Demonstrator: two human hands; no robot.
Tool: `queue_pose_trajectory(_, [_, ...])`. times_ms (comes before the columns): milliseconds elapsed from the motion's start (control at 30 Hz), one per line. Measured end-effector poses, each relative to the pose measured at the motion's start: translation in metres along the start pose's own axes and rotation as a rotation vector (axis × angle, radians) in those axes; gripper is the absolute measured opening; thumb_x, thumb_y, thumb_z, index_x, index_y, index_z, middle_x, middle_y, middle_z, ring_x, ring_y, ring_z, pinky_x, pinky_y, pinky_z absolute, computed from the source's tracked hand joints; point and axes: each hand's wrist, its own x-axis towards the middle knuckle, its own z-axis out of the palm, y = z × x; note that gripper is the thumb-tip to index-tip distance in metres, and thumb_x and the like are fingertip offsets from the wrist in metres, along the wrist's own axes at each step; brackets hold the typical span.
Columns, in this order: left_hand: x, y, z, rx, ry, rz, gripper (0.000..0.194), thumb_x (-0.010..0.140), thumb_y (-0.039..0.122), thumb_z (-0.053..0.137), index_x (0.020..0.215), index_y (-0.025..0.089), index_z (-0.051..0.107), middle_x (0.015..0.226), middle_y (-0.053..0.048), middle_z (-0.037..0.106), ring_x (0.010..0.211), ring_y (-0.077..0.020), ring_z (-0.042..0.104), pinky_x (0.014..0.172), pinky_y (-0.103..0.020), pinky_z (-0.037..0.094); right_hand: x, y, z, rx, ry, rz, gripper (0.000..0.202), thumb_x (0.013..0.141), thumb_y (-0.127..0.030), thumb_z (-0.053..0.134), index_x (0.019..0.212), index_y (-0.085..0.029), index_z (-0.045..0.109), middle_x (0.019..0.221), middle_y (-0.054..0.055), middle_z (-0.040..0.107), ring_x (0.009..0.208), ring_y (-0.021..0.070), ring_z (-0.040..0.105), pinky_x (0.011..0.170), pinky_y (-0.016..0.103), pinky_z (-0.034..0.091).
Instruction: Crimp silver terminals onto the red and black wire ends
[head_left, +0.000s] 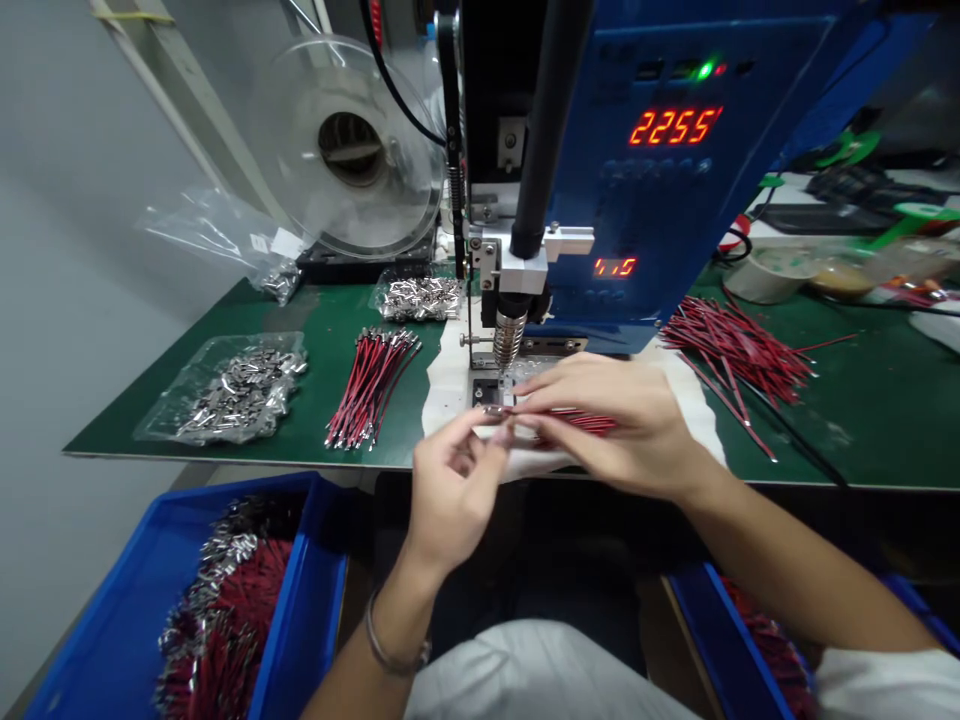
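Observation:
Just in front of the blue machine, both hands meet below its spring-wrapped tip. My left hand pinches a small metal connector between thumb and forefinger. From the right, my right hand reaches to the same piece, its thumb and fingers closed on something thin, probably a wire end, too small to make out. Red wires lie under my right hand on white paper. Left of the paper, a bundle of red and black wires with metal ends rests on the green table.
Bags of metal connectors lie at the left. A pile of red wires and a white bowl are at the right. Blue bins of wires stand below the table edge. A clear reel stands behind.

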Motion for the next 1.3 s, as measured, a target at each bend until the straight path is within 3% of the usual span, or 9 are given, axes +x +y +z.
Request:
queue_pose_trajectory(200, [-0.015,0.01,-0.008,-0.038,0.034,0.042,0.016,0.086,0.026,0.061,0.081,0.018,0.073,0.05,0.003,0.047,0.042,-0.0054,0.034,0.05,-0.02,0.04,0.003,-0.021,0.038,0.11,0.249,0.092,0.009,0.083,-0.012,0.064,0.086,-0.018,0.07,0.085,0.004,0.077,0.078,0.0169,0.071,0.073,0.032,0.053])
queue_pose_trajectory(333, [-0.017,0.011,-0.012,-0.135,0.015,-0.017,0.013,0.081,0.026,0.067,0.092,0.024,0.073,0.073,-0.003,0.066,0.06,-0.0109,0.057,0.058,-0.021,0.047,0.005,-0.022,0.047,0.14,0.261,0.251,0.009,0.085,-0.02,0.064,0.088,-0.023,0.072,0.088,0.003,0.076,0.075,0.0171,0.07,0.071,0.033,0.055])
queue_pose_trajectory(533, [-0.006,0.019,-0.041,0.186,0.162,-0.001,0.012,0.075,0.031,0.072,0.083,0.022,0.073,0.068,-0.002,0.066,0.055,-0.0121,0.054,0.049,-0.023,0.04,-0.009,-0.015,0.025,0.11,0.081,0.35,0.019,0.09,-0.023,0.058,0.104,-0.022,0.07,0.104,0.003,0.074,0.09,0.0176,0.07,0.081,0.031,0.055])
queue_pose_trajectory(667, [0.033,0.025,-0.089,0.622,0.387,0.099,0.017,0.072,0.037,0.073,0.081,0.022,0.075,0.059,-0.001,0.062,0.053,-0.0141,0.052,0.049,-0.026,0.036,-0.028,0.011,-0.01,-0.167,-0.039,0.401,0.016,0.089,-0.024,0.058,0.095,-0.018,0.071,0.095,0.006,0.074,0.084,0.0188,0.068,0.077,0.031,0.052])
queue_pose_trajectory(800, [0.074,0.02,-0.12,0.953,0.368,0.121,0.016,0.072,0.036,0.068,0.075,0.022,0.076,0.057,-0.002,0.064,0.055,-0.0183,0.056,0.055,-0.03,0.038,-0.035,0.034,-0.032,-0.307,-0.335,0.39,0.021,0.091,-0.026,0.054,0.092,-0.017,0.073,0.09,0.007,0.07,0.083,0.0201,0.063,0.076,0.033,0.048])
queue_pose_trajectory(900, [0.091,0.011,-0.126,1.146,0.259,0.119,0.014,0.072,0.035,0.066,0.07,0.024,0.074,0.063,-0.005,0.068,0.063,-0.0239,0.06,0.06,-0.033,0.04,-0.031,0.043,-0.033,-0.301,-0.444,0.394,0.023,0.092,-0.026,0.052,0.095,-0.018,0.074,0.093,0.008,0.068,0.086,0.0194,0.062,0.077,0.031,0.047])
queue_pose_trajectory(1067, [0.095,0.002,-0.122,1.257,0.22,0.141,0.015,0.072,0.038,0.065,0.07,0.025,0.073,0.065,-0.007,0.069,0.06,-0.0252,0.058,0.059,-0.034,0.037,-0.02,0.047,-0.028,-0.431,-0.433,0.411,0.021,0.089,-0.022,0.053,0.091,-0.02,0.073,0.088,0.005,0.069,0.08,0.0192,0.062,0.072,0.03,0.044])
queue_pose_trajectory(1200, [0.089,0.014,-0.126,1.308,0.242,0.066,0.028,0.075,0.048,0.062,0.074,0.023,0.074,0.065,-0.008,0.066,0.06,-0.0241,0.053,0.059,-0.033,0.033,-0.014,0.046,-0.023,-0.559,-0.46,0.441,0.02,0.087,-0.023,0.053,0.09,-0.021,0.073,0.092,0.006,0.069,0.083,0.022,0.064,0.069,0.032,0.042])
queue_pose_trajectory(1300, [0.087,0.029,-0.145,1.341,0.333,-0.003,0.031,0.075,0.049,0.062,0.083,0.022,0.074,0.067,-0.006,0.063,0.059,-0.0207,0.045,0.059,-0.03,0.029,-0.012,0.044,-0.02,-0.619,-0.509,0.446,0.02,0.086,-0.021,0.053,0.089,-0.02,0.072,0.093,0.006,0.069,0.082,0.0226,0.064,0.065,0.032,0.041])
